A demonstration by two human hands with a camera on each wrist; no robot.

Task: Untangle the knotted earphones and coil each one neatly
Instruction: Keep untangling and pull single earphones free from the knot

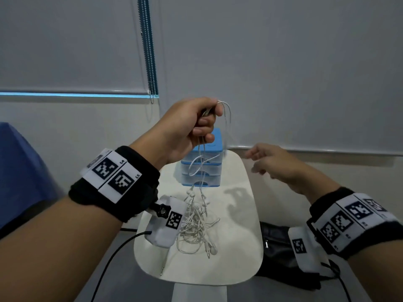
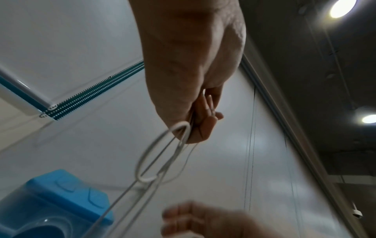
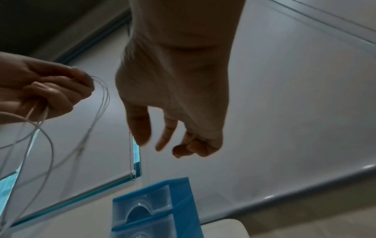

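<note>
My left hand (image 1: 196, 125) is raised above the small white table (image 1: 244, 214) and grips several loops of white earphone cable (image 1: 226, 114). Those cords hang down from the fist to a tangled pile of white earphones (image 1: 196, 223) lying on the table. In the left wrist view the left hand (image 2: 195, 119) pinches the cable loops (image 2: 160, 161). In the right wrist view the same fist (image 3: 44, 91) holds the cords (image 3: 101, 103). My right hand (image 1: 268, 162) hovers to the right with loose fingers (image 3: 140, 125), holding nothing and touching no cord.
A blue drawer box (image 1: 202, 164) with clear drawers stands at the far end of the table, behind the hanging cords. A black bag (image 1: 281, 247) lies right of the table. A blind chain (image 1: 150, 51) hangs against the wall.
</note>
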